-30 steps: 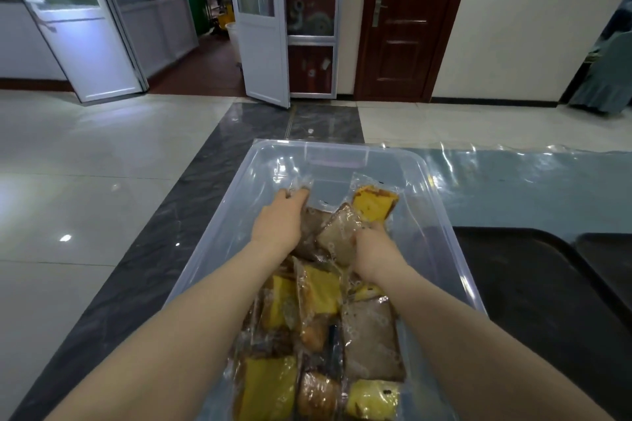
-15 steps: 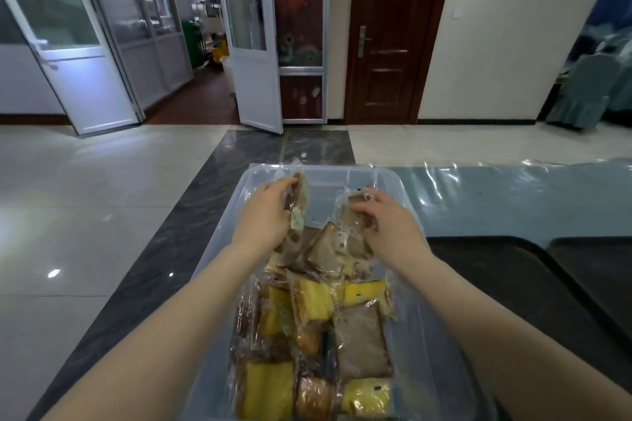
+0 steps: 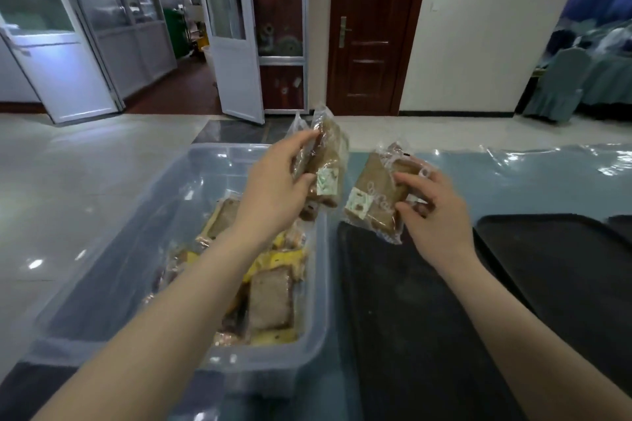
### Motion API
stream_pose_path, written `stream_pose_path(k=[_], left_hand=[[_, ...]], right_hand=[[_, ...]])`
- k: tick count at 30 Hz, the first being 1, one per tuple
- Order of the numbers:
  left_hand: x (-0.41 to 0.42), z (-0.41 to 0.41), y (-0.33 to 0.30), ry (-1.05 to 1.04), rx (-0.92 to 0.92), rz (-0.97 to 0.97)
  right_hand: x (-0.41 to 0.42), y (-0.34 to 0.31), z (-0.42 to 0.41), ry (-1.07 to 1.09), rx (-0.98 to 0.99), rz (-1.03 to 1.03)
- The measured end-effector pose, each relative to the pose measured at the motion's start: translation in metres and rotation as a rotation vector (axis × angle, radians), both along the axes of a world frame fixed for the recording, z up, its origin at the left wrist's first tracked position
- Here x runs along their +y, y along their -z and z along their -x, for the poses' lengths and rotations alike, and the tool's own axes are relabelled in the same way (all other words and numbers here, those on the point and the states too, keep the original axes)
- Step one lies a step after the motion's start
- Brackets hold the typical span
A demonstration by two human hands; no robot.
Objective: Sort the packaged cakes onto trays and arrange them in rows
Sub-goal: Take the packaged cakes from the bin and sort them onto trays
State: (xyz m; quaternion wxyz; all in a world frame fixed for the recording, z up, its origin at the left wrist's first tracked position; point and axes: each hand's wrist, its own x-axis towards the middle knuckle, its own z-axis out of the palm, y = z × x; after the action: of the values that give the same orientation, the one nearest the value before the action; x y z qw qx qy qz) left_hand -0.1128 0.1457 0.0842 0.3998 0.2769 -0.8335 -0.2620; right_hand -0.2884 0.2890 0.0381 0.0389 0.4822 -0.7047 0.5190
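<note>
The left hand (image 3: 273, 195) is raised over the far right corner of the clear plastic bin (image 3: 113, 236), its fingers (image 3: 301, 143) and thumb curled round a pair of brown packaged cakes (image 3: 325, 161) held upright — one wrapper edge sticks up above the fingertips. The right hand (image 3: 434, 215) pinches another brown packaged cake (image 3: 372, 198) by its right side, fingers bent against the wrapper; this cake is tilted and hangs over the far end of the near black tray (image 3: 403, 318), whether touching it cannot be told. A small pale label shows on the lower part of each wrapper.

In the bin lie more packaged cakes (image 3: 270, 297), yellow and brown ones mixed, heaped toward its right side. The bin sits just left of the near black tray, their edges close together. A second black tray (image 3: 564, 277) lies just right of the first. All stand on a desk (image 3: 530, 181) covered with clear plastic sheeting — glossy and wrinkled at the far edge.
</note>
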Motion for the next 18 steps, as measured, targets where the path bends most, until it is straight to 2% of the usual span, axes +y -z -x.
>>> stream_pose_path(k=[3, 8, 13, 16, 18], left_hand=[[0.035, 0.041, 0.005, -0.005, 0.026, -0.042], [0.091, 0.107, 0.041, 0.025, -0.005, -0.121], [0.128, 0.139, 0.101, 0.033, -0.186, -0.18], [0.144, 0.148, 0.137, 0.018, -0.333, -0.204], [0.153, 0.151, 0.158, 0.02, -0.447, -0.143]], right_hand=[[0.037, 0.016, 0.039, 0.004, -0.14, -0.011], [0.101, 0.065, 0.097, 0.045, -0.227, -0.123], [0.151, 0.13, 0.131, 0.101, -0.315, -0.266], [0.17, 0.16, 0.135, 0.091, -0.414, -0.257], [0.181, 0.177, 0.134, 0.066, -0.484, -0.241]])
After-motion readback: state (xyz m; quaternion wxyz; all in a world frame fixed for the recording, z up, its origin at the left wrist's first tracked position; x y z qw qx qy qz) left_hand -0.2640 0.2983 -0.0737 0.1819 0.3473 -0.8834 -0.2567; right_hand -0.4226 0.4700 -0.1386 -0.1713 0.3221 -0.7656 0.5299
